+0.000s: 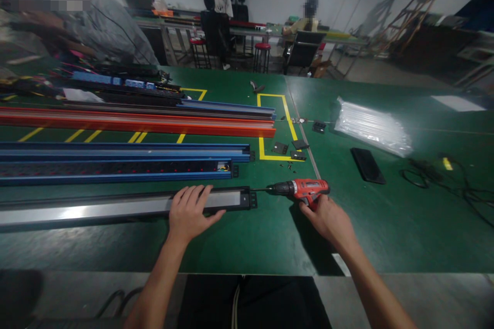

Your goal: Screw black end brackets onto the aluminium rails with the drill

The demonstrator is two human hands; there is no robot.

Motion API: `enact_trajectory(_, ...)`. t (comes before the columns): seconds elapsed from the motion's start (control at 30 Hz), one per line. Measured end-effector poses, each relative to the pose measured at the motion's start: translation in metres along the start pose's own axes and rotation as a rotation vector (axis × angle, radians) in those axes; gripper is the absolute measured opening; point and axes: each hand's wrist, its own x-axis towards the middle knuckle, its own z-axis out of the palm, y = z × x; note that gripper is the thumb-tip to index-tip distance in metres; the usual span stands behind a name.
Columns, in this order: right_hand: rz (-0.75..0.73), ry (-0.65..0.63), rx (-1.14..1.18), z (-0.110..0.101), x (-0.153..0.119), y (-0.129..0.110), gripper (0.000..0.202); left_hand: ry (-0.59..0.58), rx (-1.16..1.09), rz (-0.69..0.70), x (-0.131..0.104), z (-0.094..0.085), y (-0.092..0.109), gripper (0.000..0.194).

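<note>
A long black rail with a silvery inner strip lies along the near part of the green table. My left hand rests over its right portion, fingers across the top and thumb on the near side, gripping it. At the rail's right end is a black end piece with small openings. My right hand is wrapped round the handle of a red and black power drill. The drill lies level, its long thin bit pointing left, with the tip at the upper part of the end piece; whether they touch is unclear.
Beyond are blue rails, an orange rail, loose black end pieces and tiny screws. Right of them lie a black phone, clear-wrapped strips and cables. A person in grey stands at far left; others sit behind.
</note>
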Motion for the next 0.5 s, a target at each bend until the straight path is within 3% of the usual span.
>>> enact_trajectory(0.5,-0.003,-0.009,0.006,-0.0022,-0.0001,-0.001,0.053,0.014,0.009,0.004,0.0002,0.0,0.0004,0.068)
